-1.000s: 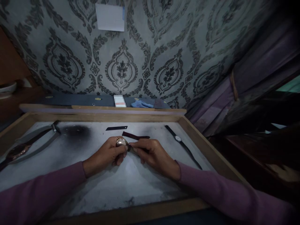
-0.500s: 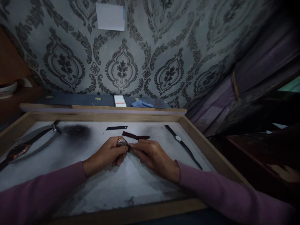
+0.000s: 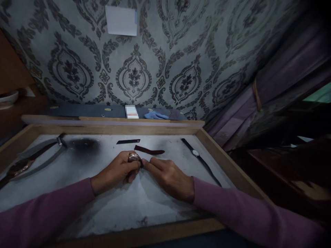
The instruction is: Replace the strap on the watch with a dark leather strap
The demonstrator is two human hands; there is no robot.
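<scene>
Near the middle of the tray, my left hand (image 3: 124,168) is closed around a wristwatch (image 3: 133,157) with a round, shiny case, its dial facing up. A short dark strap (image 3: 141,163) shows at the case's right side. My right hand (image 3: 165,175) meets it there, with curled fingers pinching at the strap; the fingertips partly hide the contact. Just beyond the hands lies a loose dark-red strap piece (image 3: 148,150). Behind that is a flat dark blade (image 3: 128,141) with a small hole at one end.
A wooden-rimmed tray (image 3: 119,129) with a white, stained bottom surrounds the work. A black-strapped watch (image 3: 196,153) lies to the right, and a larger brown watch (image 3: 20,167) to the left. A blue cloth (image 3: 156,115) rests on the ledge behind the rim.
My right hand has shifted slightly, its index finger now stretched lower along the strap beside the case. My left hand keeps its hold on the watch.
</scene>
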